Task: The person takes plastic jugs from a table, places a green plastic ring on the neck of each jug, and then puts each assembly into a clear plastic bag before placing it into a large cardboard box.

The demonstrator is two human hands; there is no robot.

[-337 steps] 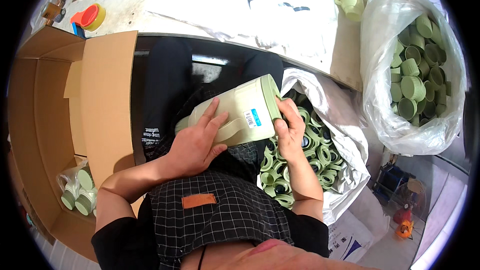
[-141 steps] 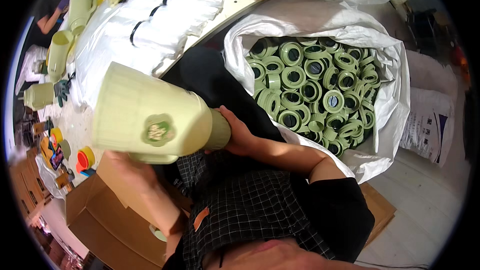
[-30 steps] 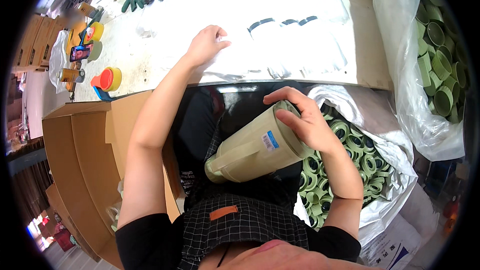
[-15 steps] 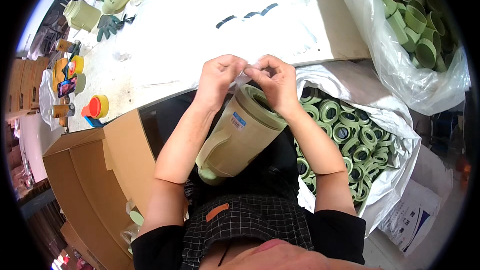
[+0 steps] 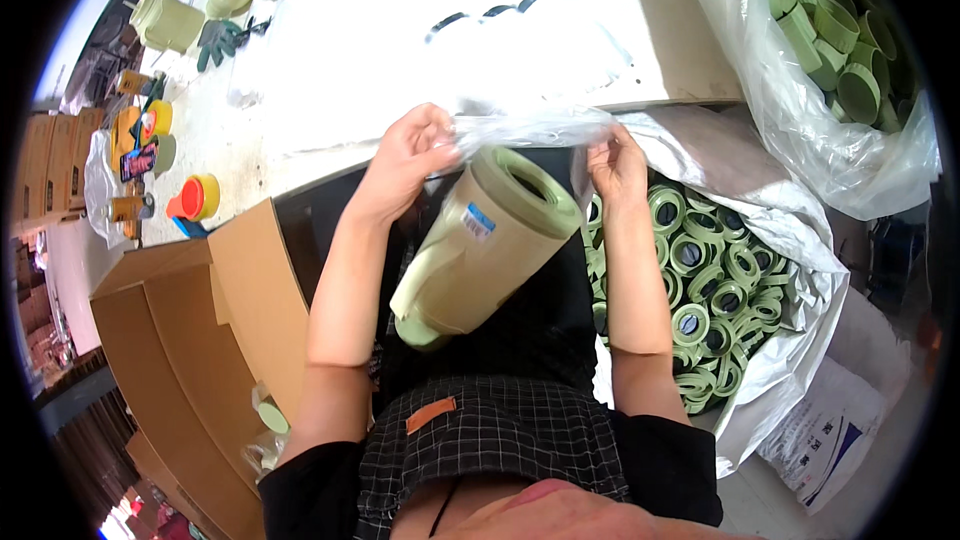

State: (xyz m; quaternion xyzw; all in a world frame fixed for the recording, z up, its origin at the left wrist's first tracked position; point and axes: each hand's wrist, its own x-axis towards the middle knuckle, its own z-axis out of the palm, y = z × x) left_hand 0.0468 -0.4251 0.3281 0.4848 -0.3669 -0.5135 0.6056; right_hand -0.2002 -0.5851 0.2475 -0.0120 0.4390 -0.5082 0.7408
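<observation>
Desk: pale surface across the top of the view, strewn with clear plastic bags; more green jugs and a pair of gloves at its far left corner.

Cardboard box: open, at the person's left, flaps up; a few green parts lay inside near its lower edge.

White sack: open at the person's right, filled with green ring-shaped lids packed close together. A second sack of clear plastic sat further right and up, holding green cups.

Pale green jug: lay tilted in the person's lap, between the two forearms, base toward the body and open mouth pointing up toward the desk edge. A small label showed on its side.

Clear plastic bag: stretched just above the jug's mouth, spanning from hand to hand.

Left hand: fingers closed in a pinch on the left edge of the clear plastic bag.

Right hand: fingers closed likewise on the bag's right edge, just above the white sack.

Small items: orange-and-yellow tape rolls on the desk's left end, near the cardboard box.
</observation>
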